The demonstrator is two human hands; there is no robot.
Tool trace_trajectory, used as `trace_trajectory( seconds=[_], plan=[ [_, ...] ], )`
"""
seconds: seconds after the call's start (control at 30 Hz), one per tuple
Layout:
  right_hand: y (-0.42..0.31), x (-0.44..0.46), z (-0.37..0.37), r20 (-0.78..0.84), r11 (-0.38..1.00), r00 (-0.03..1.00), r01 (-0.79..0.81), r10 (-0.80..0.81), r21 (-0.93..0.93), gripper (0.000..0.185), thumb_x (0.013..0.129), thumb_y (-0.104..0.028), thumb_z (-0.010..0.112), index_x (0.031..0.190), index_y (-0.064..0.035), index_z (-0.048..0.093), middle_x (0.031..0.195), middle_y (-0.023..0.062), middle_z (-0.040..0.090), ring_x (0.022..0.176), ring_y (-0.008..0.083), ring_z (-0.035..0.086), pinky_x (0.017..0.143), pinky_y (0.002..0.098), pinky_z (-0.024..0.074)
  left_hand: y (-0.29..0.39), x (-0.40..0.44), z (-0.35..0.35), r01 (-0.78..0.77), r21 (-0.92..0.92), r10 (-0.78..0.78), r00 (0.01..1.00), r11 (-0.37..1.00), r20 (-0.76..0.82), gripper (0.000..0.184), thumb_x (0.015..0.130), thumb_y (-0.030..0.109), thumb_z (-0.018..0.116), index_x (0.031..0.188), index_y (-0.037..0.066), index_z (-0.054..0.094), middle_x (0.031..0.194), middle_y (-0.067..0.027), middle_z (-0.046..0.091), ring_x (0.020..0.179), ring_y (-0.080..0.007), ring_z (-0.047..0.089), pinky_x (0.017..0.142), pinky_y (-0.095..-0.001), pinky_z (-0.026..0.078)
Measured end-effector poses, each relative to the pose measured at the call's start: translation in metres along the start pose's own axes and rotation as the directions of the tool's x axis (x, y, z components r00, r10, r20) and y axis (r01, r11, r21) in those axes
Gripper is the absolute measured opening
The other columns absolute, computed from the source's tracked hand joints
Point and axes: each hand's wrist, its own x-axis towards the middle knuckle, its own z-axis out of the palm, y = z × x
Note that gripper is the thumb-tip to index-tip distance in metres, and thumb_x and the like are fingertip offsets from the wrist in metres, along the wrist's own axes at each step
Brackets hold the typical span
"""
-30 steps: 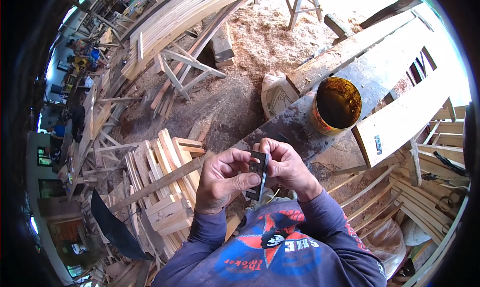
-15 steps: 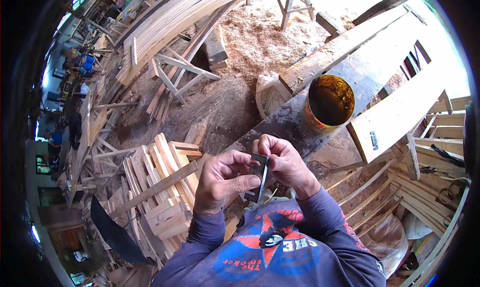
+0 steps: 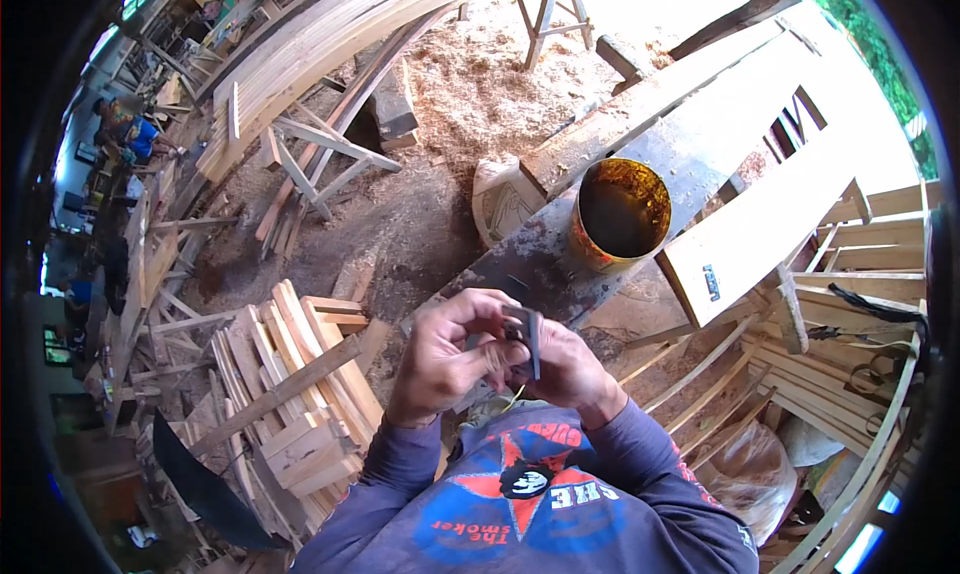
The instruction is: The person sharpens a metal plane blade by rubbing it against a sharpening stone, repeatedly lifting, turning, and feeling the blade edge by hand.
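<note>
My left hand and my right hand meet in front of my chest, both closed in pinches. Between them is a small flat dark metal plate that looks like a plane blade, turned nearly edge-on. The left thumb and fingers grip its left face, and the right fingers hold it from the other side, partly hidden behind it. A thin dark tip sticks up beyond the left fingers; whether it is part of the same blade I cannot tell. Just past the hands, a stained bucket stands on the bench.
A pale board lies right of the bucket. Stacked wood pieces and a dark curved sheet are at left. A wooden trestle stands farther off on the sawdust-strewn ground. A person is at the far left.
The blade has turned from showing its broad face to nearly edge-on, and the right fingers have moved down behind it. The whole view has shifted slightly.
</note>
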Motion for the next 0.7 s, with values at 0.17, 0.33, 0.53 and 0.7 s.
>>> trace_trajectory(
  seconds=[0.17,0.33,0.53,0.7],
  plan=[
    [-0.015,-0.021,0.002,-0.042,0.999,0.999,-0.01,0.011,0.046,0.062,0.101,-0.039,0.065,0.146,0.0006,0.049,0.108,0.0052,0.066,0.09,0.0154,0.064,0.078,0.0327,0.054,-0.022,0.029,-0.014,-0.301,0.383,0.229,0.948,0.873,0.222,0.038,0.078,0.003,0.088,0.109,0.002,0.067,0.112,-0.004,0.06,0.119,-0.0179,0.056,0.102,-0.0336,0.045],
    [-0.09,-0.021,-0.025,-0.295,0.836,0.872,0.199,-0.389,-0.512,0.037,0.1,-0.029,0.069,0.123,-0.0001,0.06,0.095,0.0047,0.069,0.084,0.0141,0.067,0.071,0.0294,0.0529,-0.046,0.033,-0.023,-0.184,0.36,0.208,0.978,0.915,-0.029,0.044,0.081,0.02,0.089,0.116,0.004,0.068,0.115,-0.0037,0.064,0.113,-0.0132,0.057,0.099,-0.0293,0.043],
    [-0.193,0.051,-0.102,-0.498,-0.559,0.806,-0.585,-0.321,-0.587,0.018,0.093,-0.008,0.061,0.105,0.0041,0.067,0.089,0.019,0.072,0.081,0.0314,0.072,0.071,0.0401,0.0578,-0.09,-0.008,-0.07,0.01,0.141,0.026,0.968,0.99,-0.251,0.03,0.091,0.012,0.08,0.116,0.002,0.067,0.109,-0.0025,0.067,0.103,-0.0092,0.061,0.092,-0.0243,0.048],
    [-0.18,0.075,-0.178,-0.668,-0.848,0.744,-0.363,-0.014,-0.387,0.018,0.088,-0.004,0.057,0.099,0.0043,0.069,0.088,0.0221,0.072,0.076,0.0349,0.072,0.066,0.0433,0.0579,-0.096,-0.047,-0.095,0.011,0.006,-0.009,0.939,1.0,-0.344,0.024,0.094,0.012,0.077,0.114,0.001,0.068,0.105,-0.0018,0.068,0.093,-0.0071,0.061,0.086,-0.0223,0.049]
  ],
)
